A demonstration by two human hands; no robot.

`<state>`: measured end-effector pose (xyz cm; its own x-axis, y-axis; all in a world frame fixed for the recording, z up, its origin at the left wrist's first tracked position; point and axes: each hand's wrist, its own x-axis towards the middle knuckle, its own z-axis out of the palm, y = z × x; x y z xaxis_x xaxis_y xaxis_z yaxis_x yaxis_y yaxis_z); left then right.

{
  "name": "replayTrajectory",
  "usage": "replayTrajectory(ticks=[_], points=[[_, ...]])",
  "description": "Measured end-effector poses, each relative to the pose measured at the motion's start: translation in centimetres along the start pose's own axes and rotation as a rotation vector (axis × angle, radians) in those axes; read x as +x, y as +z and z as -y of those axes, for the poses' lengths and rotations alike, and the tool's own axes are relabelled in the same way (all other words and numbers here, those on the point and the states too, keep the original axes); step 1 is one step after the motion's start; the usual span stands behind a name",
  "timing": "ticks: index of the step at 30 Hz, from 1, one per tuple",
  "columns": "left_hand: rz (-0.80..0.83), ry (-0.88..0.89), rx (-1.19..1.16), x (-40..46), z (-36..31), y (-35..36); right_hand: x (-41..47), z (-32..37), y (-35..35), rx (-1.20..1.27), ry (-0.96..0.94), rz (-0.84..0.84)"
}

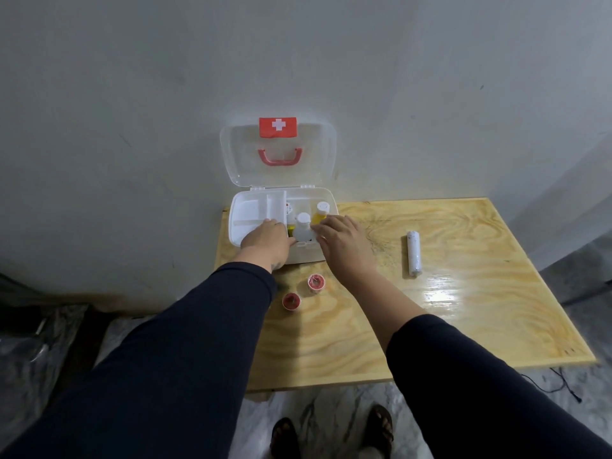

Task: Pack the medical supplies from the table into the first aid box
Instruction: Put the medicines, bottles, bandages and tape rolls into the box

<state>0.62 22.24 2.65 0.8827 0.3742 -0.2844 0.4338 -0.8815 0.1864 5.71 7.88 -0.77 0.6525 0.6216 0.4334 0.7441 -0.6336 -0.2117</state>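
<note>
Hands are working at the open first aid box (323, 197) on the table (463, 293): the left hand (266, 238) is lying flat, fingers spread, on the white tray (246, 217), while the right hand (341, 241) is reaching loosely open beside a white bottle (303, 228) and a yellow bottle (320, 213) inside. Two tape rolls (315, 282) and a bandage roll (413, 253) are lying outside.

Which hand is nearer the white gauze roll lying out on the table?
Right. The right hand is at the box's front edge, on the gauze roll's side; the left hand is farther off, over the tray.
</note>
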Motion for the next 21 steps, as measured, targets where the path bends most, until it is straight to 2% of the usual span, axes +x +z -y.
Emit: replayTrajectory(ticks=[6, 12, 17, 21], points=[[0.008, 0.002, -0.03, 0.2, 0.1, 0.0, 0.3, -0.7, -0.9, 0.114, 0.129, 0.06], [0.061, 0.067, -0.01, 0.4, 0.8, 0.7, -0.5, -5.4, -2.7, 0.125, 0.474, 0.154], [0.078, 0.043, -0.01, 0.4, 0.7, 0.9, -2.4, -10.4, -2.7, 0.085, 0.779, 0.263], [0.074, 0.012, -0.039, 0.4, 0.6, 1.2, -3.4, -13.0, -1.7, 0.052, 0.882, 0.317]])
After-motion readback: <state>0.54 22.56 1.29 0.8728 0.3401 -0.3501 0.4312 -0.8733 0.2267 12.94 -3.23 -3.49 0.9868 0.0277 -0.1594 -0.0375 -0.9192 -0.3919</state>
